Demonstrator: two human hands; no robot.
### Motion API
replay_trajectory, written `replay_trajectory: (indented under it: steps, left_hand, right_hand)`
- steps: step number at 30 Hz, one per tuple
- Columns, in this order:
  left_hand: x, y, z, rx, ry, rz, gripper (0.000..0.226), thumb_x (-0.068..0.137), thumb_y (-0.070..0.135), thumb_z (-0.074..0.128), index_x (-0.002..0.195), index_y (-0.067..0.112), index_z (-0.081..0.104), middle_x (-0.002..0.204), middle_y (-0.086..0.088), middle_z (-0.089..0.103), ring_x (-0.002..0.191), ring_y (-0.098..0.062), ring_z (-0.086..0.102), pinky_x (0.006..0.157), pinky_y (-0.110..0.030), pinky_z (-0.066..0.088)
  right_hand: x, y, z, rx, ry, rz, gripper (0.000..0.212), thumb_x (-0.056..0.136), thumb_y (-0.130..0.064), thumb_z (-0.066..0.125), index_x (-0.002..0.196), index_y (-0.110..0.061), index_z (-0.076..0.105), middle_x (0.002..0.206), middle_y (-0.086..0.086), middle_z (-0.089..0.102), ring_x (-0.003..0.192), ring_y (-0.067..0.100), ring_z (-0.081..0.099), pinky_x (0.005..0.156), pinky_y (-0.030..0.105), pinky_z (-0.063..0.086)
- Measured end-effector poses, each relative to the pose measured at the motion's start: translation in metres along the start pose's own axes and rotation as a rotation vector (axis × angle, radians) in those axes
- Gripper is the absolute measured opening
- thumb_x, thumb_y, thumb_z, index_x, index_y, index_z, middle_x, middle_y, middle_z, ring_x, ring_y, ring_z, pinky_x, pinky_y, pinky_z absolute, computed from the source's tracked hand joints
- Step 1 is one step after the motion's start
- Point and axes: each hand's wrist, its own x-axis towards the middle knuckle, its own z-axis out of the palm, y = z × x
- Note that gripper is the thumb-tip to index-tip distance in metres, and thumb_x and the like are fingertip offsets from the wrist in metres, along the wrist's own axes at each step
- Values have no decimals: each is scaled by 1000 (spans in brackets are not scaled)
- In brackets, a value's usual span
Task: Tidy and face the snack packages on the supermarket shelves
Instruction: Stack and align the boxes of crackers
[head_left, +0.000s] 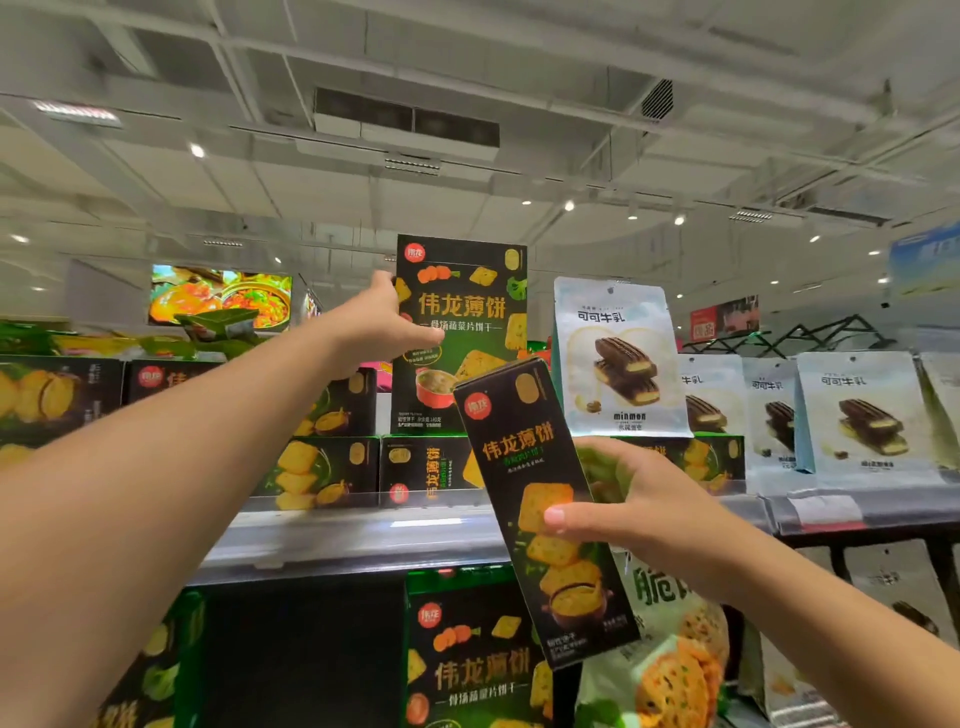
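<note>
Supermarket aisle, white ceiling with spotlights overhead; top shelf (363, 540) runs across the view below our raised arms.

Item one: upright cracker box (460, 332), dark with green and gold print, standing on stacked flat boxes (332, 467) of the same brand. Our left hand (376, 325) grips its left edge, thumb across the front face, the other fingers hidden behind it. Left arm reaches up and forward, nearly straight.

Item two: tilted cracker box (540, 509), slimmer, held in the air just right of and below those fingers. Our right hand (618, 514) grips its lower half, thumb (563, 517) on the front, fingers curled round the back; top leans left. Right arm bent, wrist turned inward.

Item three: white pouches (621, 358) of cocoa biscuits, standing right of the held box; one stands taller than the row.

Item four: further box (475, 654) and a bag (675, 660) on the shelf below our right wrist.

Handling, as we judge it: both boxes are light stiff cardboard, contents brittle, glossy faces a little slick. Hold by the long edges near mid-height, with light pressure so the panels do not dent. The tall box looks easily toppled on its stack.
</note>
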Motion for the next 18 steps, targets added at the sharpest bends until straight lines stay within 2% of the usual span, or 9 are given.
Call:
replay_trajectory:
  steps: [2, 3, 7, 11, 13, 16, 18]
  left_hand:
    - [-1, 1, 0, -63, 26, -9, 89, 83, 25, 77, 147, 23, 15, 108, -1, 57, 91, -13, 57, 69, -29, 48]
    - [-1, 2, -1, -108, 37, -15, 91, 82, 22, 79, 147, 24, 16, 106, 1, 56, 91, -13, 57, 70, -28, 46]
    - [-6, 9, -2, -267, 90, 23, 87, 78, 14, 80, 146, 22, 26, 100, 3, 53, 102, -20, 57, 82, -36, 47]
    - [-24, 19, -14, -382, 120, 78, 79, 77, 14, 80, 143, 20, 36, 120, -14, 59, 105, -26, 64, 92, -47, 53]
    - [-38, 24, -21, -460, 133, 100, 75, 78, 13, 79, 141, 19, 39, 122, -15, 61, 103, -26, 67, 86, -45, 57]
    - [-64, 27, -28, -555, 158, 124, 66, 81, 11, 75, 138, 16, 42, 115, -10, 65, 90, -16, 73, 61, -27, 59]
    - [-83, 21, -36, -596, 174, 125, 66, 78, 13, 76, 136, 16, 45, 113, -8, 67, 87, -14, 74, 64, -29, 59]
  right_hand:
    - [2, 1, -2, 4, -13, -5, 49, 76, -21, 82, 121, -27, 62, 114, 1, 71, 103, 24, 69, 86, 47, 57]
    - [2, 2, -3, 11, -22, -9, 50, 76, -21, 82, 121, -27, 62, 114, 1, 71, 103, 24, 69, 86, 46, 57]
    - [2, 6, -8, 1, -39, -27, 54, 75, -24, 83, 124, -27, 61, 117, 2, 70, 105, 25, 68, 86, 47, 57]
    - [1, 8, -21, 15, -59, -15, 59, 72, -26, 84, 126, -29, 60, 118, 3, 69, 105, 25, 67, 85, 44, 57]
    - [2, 4, -28, 43, -86, -22, 55, 71, -24, 84, 121, -32, 63, 117, 5, 70, 105, 26, 68, 81, 38, 58]
    - [2, 0, -36, 47, -96, -21, 59, 65, -19, 84, 121, -28, 64, 116, 7, 70, 105, 27, 68, 78, 33, 57]
    - [1, -4, -38, 66, -120, -18, 56, 64, -12, 82, 116, -26, 67, 113, 10, 71, 101, 28, 69, 74, 30, 57]
